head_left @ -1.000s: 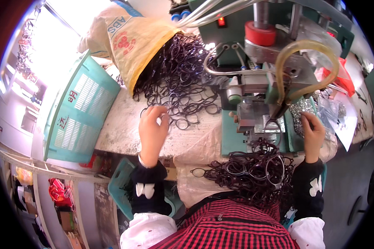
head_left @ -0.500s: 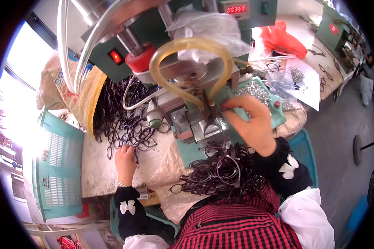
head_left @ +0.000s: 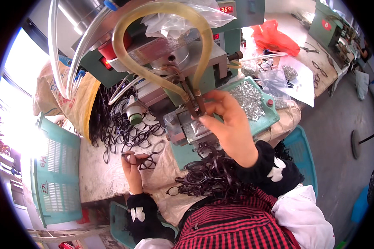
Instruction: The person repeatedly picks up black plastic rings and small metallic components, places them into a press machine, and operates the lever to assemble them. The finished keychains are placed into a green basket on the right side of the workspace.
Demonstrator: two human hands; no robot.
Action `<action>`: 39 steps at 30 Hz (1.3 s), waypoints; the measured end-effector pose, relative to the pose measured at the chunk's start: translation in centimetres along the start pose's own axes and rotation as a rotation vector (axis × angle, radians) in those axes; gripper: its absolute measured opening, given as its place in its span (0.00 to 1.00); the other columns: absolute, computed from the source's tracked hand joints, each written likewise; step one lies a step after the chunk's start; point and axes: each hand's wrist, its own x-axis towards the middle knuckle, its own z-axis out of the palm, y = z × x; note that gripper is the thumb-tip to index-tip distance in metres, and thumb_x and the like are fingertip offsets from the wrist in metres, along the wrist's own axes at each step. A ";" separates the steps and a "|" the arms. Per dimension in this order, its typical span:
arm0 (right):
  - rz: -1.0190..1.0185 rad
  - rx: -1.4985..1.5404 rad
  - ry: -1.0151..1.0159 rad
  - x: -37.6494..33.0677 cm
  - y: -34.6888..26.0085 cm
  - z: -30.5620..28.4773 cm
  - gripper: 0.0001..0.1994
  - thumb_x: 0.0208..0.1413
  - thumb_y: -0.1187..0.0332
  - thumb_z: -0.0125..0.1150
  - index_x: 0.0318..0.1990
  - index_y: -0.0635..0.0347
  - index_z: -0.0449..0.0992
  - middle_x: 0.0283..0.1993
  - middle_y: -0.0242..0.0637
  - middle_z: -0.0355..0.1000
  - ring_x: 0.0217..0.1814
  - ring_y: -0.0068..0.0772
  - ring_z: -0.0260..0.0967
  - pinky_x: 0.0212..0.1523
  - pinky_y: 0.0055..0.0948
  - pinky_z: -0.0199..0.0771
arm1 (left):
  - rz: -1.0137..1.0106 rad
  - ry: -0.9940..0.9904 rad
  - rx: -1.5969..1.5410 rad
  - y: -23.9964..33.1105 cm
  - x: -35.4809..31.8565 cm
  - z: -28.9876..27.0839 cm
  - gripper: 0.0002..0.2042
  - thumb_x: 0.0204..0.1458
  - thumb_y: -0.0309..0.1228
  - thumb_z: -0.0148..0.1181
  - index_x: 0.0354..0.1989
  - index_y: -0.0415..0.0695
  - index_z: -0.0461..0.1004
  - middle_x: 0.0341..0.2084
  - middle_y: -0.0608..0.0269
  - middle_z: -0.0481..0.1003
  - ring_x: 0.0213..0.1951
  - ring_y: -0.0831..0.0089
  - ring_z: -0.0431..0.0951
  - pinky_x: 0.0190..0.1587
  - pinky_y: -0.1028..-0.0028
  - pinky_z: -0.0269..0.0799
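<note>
Between the thumb and fingers of my left hand is a dark eyeglass frame, just above the work table's near left part. My right hand is at the machine's two dark prongs, fed by a yellowish hose. Its thumb and fingertips are pinched close to the prong tips; whatever is between them is too small to make out. Below the prongs sits a small metal work plate. A heap of dark eyeglass frames lies in front of me, below my right wrist.
A green tray of small silver metal parts stands right of the machine. More dark frames spill from a yellow-edged sack at the left. Teal baskets flank the table. A red plastic bag lies at the far right.
My right hand has moved left and down to the prong tips. My left hand has lifted an eyeglass frame and shifted right. The view has shifted a little.
</note>
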 end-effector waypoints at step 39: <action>-0.378 -0.994 0.407 0.3 6.5 -11.5 0.05 0.52 0.76 0.65 0.36 0.57 0.82 0.35 0.38 0.79 0.42 0.44 0.75 0.46 0.38 0.71 | -0.522 -0.836 -0.902 11.6 -7.8 21.6 0.30 0.59 0.31 0.64 0.68 0.40 0.60 0.53 0.48 0.75 0.62 0.56 0.73 0.65 0.59 0.66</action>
